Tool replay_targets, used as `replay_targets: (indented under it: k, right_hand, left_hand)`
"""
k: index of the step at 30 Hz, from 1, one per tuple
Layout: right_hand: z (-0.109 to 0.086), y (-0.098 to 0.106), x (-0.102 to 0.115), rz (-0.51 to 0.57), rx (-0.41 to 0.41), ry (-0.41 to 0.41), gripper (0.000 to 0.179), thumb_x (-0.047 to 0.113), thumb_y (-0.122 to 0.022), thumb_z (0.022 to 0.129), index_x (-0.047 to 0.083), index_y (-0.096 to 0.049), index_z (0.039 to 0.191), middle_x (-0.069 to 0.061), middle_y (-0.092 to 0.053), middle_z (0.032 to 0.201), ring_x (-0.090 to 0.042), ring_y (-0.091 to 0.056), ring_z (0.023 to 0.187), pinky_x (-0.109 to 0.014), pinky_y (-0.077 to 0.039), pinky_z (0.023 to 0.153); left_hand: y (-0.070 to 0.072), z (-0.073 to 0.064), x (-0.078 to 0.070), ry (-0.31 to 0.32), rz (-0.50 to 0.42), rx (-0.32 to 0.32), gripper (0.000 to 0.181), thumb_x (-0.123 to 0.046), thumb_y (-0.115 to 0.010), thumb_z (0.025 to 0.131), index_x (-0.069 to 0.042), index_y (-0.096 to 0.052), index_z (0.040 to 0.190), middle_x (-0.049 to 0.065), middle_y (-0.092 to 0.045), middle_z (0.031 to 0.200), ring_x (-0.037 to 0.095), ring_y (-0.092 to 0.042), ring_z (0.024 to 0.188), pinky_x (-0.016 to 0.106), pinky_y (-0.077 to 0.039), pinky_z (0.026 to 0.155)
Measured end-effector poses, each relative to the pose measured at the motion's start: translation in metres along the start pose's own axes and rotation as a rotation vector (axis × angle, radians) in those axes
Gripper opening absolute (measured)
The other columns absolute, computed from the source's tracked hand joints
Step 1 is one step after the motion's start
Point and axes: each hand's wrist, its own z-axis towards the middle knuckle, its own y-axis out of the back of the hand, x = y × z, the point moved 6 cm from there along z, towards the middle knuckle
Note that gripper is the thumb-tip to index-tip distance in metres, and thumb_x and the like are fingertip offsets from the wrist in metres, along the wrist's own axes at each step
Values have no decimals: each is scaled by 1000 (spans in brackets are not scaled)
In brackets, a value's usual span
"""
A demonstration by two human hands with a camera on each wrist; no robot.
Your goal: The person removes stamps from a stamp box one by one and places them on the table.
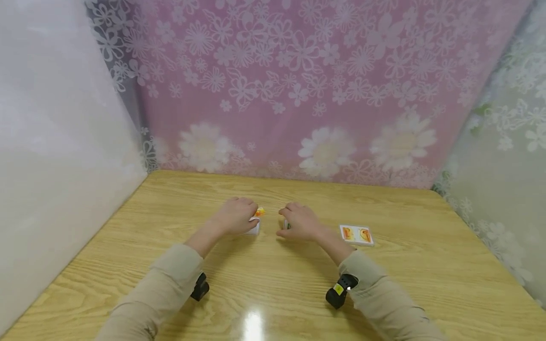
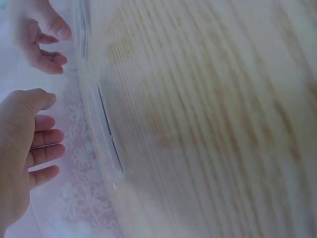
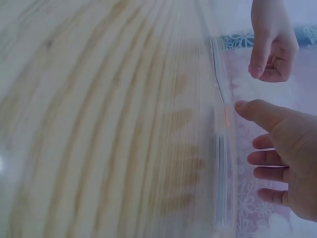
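Flat white cards lie on the wooden table near both hands. My left hand [image 1: 234,217] is over a white card stack [image 1: 254,228], with an orange-and-yellow printed piece [image 1: 259,211] showing beyond its fingertips. In the left wrist view the fingers of this hand [image 2: 22,144] are loosely bent, a gap from the thin stack [image 2: 106,131]. Facing it, my right hand [image 1: 302,222] hovers around another card stack [image 1: 286,224], mostly hidden beneath. The right wrist view has that hand [image 3: 297,153] with thumb and fingers spread, apart from the stack [image 3: 221,178]. Neither hand grips anything.
Right of the right hand lies a card stack [image 1: 357,235] with orange pictures on top. Black wrist cameras [image 1: 337,291] hang below both sleeves. A pink floral curtain [image 1: 273,94] stands behind the table [image 1: 273,279], with pale sheets on both sides.
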Motion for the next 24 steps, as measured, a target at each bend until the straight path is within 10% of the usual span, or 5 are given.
replay_targets:
  k: [24]
  right_hand:
    - [-33, -4, -45, -46, 82, -37, 69, 50, -67, 77, 4, -51, 127, -13, -51, 121, -30, -47, 112, -50, -40, 87]
  left_hand:
    - [-19, 35, -43, 31, 1, 172, 64, -57, -57, 84, -10, -52, 128, 3, -53, 126, 22, -46, 118, 40, -33, 100]
